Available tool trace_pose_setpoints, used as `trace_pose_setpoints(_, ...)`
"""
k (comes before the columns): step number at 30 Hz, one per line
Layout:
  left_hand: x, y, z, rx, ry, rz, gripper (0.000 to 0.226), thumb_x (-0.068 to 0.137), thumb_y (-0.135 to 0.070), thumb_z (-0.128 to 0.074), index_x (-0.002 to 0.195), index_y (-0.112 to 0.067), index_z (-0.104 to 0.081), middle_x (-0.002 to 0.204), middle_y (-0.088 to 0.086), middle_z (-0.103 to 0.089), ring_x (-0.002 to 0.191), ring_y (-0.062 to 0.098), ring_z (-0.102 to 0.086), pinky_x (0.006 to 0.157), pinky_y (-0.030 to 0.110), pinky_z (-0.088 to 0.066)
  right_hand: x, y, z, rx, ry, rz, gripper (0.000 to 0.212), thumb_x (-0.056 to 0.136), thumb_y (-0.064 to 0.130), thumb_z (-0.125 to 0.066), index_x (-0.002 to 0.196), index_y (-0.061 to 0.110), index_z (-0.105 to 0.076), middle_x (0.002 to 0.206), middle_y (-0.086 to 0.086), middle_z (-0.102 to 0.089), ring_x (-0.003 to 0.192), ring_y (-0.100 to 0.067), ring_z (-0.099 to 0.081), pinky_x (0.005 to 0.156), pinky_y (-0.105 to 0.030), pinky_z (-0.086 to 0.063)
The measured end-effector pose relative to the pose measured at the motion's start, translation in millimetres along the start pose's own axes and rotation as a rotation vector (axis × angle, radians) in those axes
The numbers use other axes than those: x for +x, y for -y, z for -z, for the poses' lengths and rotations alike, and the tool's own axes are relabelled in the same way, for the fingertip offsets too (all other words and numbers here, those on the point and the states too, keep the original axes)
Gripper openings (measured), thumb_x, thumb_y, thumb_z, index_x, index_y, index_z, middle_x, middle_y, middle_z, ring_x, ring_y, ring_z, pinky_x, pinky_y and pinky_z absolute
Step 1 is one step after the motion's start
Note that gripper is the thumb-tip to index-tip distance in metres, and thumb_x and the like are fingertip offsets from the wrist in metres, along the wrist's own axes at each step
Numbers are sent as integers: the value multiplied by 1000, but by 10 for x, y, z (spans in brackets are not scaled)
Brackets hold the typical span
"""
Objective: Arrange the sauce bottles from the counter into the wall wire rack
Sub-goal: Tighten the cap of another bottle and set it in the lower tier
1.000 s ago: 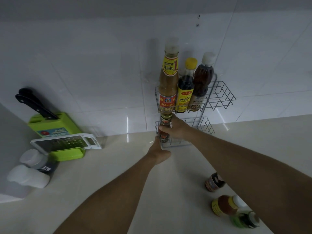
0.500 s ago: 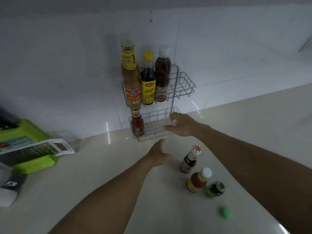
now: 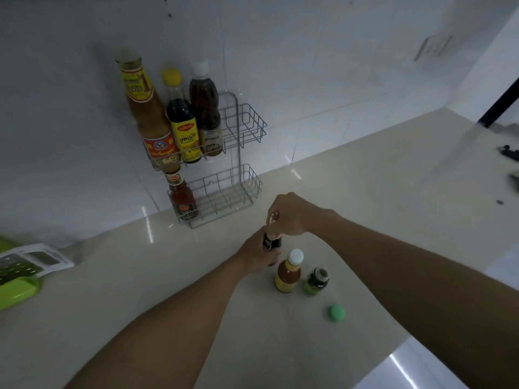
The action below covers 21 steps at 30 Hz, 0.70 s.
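Observation:
A two-tier wire rack [image 3: 247, 127] hangs on the tiled wall. Its top tier holds three tall bottles: a tan sauce bottle [image 3: 146, 113], a yellow-capped dark bottle [image 3: 181, 119] and a white-capped brown bottle [image 3: 205, 108]. A small red sauce bottle [image 3: 182, 199] stands at the left of the lower tier. On the counter, a small dark bottle [image 3: 272, 242] is gripped by both hands: my right hand [image 3: 289, 213] over its cap, my left hand [image 3: 257, 255] around its body. Beside it stand an orange sauce bottle with a white cap [image 3: 288, 272] and an open green jar [image 3: 316, 280].
A loose green lid [image 3: 336, 312] lies on the pale counter [image 3: 379, 178] near the jar. A white grater [image 3: 31, 261] and a green board [image 3: 14, 293] sit at the far left. The right part of both rack tiers holds nothing.
My right hand left the red bottle in the lower tier and came back to the counter. Both hands closed on the small dark bottle. The view swung right.

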<state>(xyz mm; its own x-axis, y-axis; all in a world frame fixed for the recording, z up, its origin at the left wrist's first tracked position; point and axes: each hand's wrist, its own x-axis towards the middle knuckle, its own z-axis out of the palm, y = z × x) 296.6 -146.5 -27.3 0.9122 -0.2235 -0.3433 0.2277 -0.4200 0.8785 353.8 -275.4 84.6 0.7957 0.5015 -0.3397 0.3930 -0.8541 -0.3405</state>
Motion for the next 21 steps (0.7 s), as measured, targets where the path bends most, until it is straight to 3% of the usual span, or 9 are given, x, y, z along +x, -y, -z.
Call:
trace_pose_setpoints(3, -139, -87, 37, -102, -157, -36, 35, 82, -14, -62, 110, -34, -55, 93, -4, -64, 87, 17, -62, 70, 27, -50, 31, 100, 65, 66, -106, 12, 39, 80, 39, -66, 79, 0, -71, 82, -17, -71, 78, -32, -67, 61, -37, -55)
trace_pose_setpoints(5, -247, -169, 76, -157, -339, -75, 29, 79, -12, -61, 99, -31, -55, 85, -3, -62, 79, 19, -61, 64, 29, -48, 30, 270, 190, 59, -202, 84, 40, 85, 38, -62, 69, 1, -66, 70, -14, -66, 69, -32, -64, 59, -38, -51)
trace_pose_setpoints(8, -388, -331, 145, -75, -651, -81, 16, 75, -18, -66, 83, -25, -54, 77, -4, -63, 75, 16, -61, 62, 30, -47, -17, 570, 412, -137, -331, 303, 45, 96, 43, -50, 56, 22, -50, 59, 3, -52, 59, -18, -51, 56, -31, -44)
trace_pose_setpoints(10, -462, -425, 207, 10, -797, -76, 14, 72, -26, -66, 78, -24, -53, 72, -5, -62, 73, 19, -61, 65, 34, -50, -34, 713, 528, -366, -406, 407, 46, 101, 44, -40, 63, 21, -54, 63, 1, -58, 62, -23, -55, 57, -30, -42)
trace_pose_setpoints(12, -530, -490, 274, 85, -863, -46, 15, 72, -33, -64, 80, -24, -56, 74, -5, -63, 75, 23, -62, 68, 37, -53, -57, 818, 593, -604, -450, 451, 37, 104, 35, -36, 92, 18, -67, 79, -6, -68, 74, -30, -63, 59, -32, -45)
trace_pose_setpoints(15, -658, -508, 334, 159, -870, 19, 17, 74, -37, -63, 85, -25, -57, 80, -3, -67, 80, 26, -64, 74, 40, -56, -72, 988, 597, -748, -318, 338, 32, 105, 28, -35, 120, 13, -57, 105, -11, -64, 95, -32, -60, 68, -37, -47)
trace_pose_setpoints(18, -809, -463, 362, 204, -855, 51, 17, 77, -37, -65, 84, -26, -54, 83, -1, -68, 83, 27, -66, 75, 40, -56, -97, 1170, 647, -567, -120, 128, 51, 102, 49, -27, 99, 11, -59, 88, -8, -56, 86, -29, -54, 74, -38, -44)
trace_pose_setpoints(20, -883, -460, 392, 156, -874, 59, 16, 75, -35, -65, 81, -27, -53, 81, 0, -67, 83, 28, -65, 75, 41, -56, -99, 1243, 675, -474, -178, 170, 61, 97, 62, -24, 79, 15, -58, 75, -4, -55, 76, -25, -52, 71, -35, -44)
trace_pose_setpoints(21, -907, -469, 407, 120, -896, 63, 16, 74, -34, -65, 81, -26, -54, 80, -1, -66, 82, 28, -65, 76, 42, -56, -109, 1261, 663, -499, -238, 241, 59, 97, 62, -25, 78, 18, -60, 78, -5, -60, 75, -24, -52, 69, -34, -44)
